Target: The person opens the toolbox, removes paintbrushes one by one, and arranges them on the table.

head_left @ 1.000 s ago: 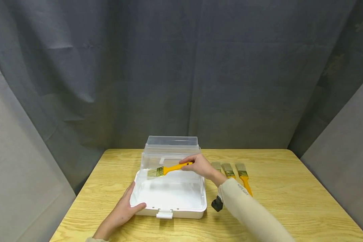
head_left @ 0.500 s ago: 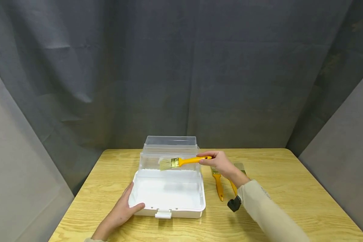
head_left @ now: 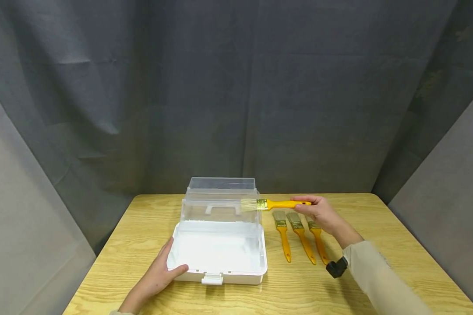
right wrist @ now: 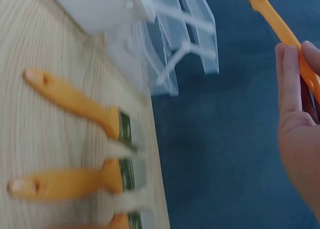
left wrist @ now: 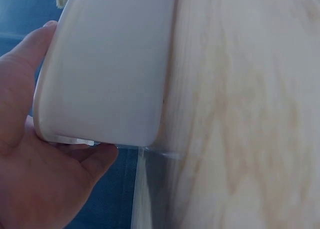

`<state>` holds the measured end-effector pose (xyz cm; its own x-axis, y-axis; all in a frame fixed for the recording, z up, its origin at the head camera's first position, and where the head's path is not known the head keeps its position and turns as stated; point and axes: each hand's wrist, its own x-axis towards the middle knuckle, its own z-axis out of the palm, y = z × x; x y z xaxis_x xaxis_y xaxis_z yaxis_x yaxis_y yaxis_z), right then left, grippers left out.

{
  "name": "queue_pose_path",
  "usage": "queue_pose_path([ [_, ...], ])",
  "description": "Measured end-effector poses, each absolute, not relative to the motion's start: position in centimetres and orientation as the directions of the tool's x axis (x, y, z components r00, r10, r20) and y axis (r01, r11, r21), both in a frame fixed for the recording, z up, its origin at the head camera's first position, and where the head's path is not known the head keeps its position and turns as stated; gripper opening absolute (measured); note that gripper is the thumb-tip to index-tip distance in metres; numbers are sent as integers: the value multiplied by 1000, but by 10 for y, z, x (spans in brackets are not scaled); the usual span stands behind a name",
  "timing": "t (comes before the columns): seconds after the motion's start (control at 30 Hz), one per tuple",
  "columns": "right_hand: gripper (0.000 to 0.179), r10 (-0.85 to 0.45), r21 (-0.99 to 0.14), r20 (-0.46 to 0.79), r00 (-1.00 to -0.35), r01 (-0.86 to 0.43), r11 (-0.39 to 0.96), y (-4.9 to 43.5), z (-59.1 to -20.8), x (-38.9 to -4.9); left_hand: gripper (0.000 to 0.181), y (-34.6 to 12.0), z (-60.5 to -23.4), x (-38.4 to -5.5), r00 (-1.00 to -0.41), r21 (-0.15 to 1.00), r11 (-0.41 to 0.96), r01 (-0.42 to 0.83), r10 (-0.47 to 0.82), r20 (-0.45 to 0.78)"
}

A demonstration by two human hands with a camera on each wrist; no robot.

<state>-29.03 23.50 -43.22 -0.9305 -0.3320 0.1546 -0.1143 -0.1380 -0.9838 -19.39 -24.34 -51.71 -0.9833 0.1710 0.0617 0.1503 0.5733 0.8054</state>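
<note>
A white plastic storage box (head_left: 242,278) stands on the table with its clear lid and tiers folded up behind; its inside is bare. At the front left corner my left hand (head_left: 157,274) grips it, thumb on the front rim and fingers along the side. In the left wrist view the fingers (left wrist: 97,161) curl at the box wall (left wrist: 107,69). My right hand (head_left: 322,214) pinches the yellow handle end of a flat paintbrush (head_left: 277,204), held level in the air with its bristles pointing left, in front of the raised tiers' right end.
Three more yellow-handled paintbrushes, a left one (head_left: 283,238), a middle one (head_left: 301,238) and a right one (head_left: 318,241), lie right of the box, bristles away from me. They rest on the wooden table (head_left: 398,253). A dark curtain (head_left: 315,109) hangs behind.
My right hand has carried the paintbrush up and to the right, from over the box towards the brushes on the table. The left hand keeps its place at the box corner.
</note>
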Motion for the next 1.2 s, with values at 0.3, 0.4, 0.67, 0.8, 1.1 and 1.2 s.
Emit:
queue_pose_path([
  [0.3,30,-337,-973,143,-931,-69,-222,292,-448,-283,106,-245,-515,-194,-981,790,589,167,181,72],
  [0.4,33,-345,-960,156,-926,-60,-273,309,-455,-280,106,-246,-513,-193,-983,790,594,152,175,58],
  [0.67,36,-347,-921,142,-927,5,-389,348,-470,-275,107,-245,-510,-194,-984,786,602,140,175,41],
  [0.8,38,-358,-904,138,-923,30,-427,367,-477,-272,107,-245,-510,-194,-984,787,602,135,173,37],
  [1.1,41,-340,-866,109,-934,78,-493,396,-492,-264,109,-247,-514,-195,-985,784,607,128,167,32],
  [1.2,41,-320,-858,93,-943,87,-506,404,-496,-262,109,-247,-514,-196,-984,784,605,136,174,37],
])
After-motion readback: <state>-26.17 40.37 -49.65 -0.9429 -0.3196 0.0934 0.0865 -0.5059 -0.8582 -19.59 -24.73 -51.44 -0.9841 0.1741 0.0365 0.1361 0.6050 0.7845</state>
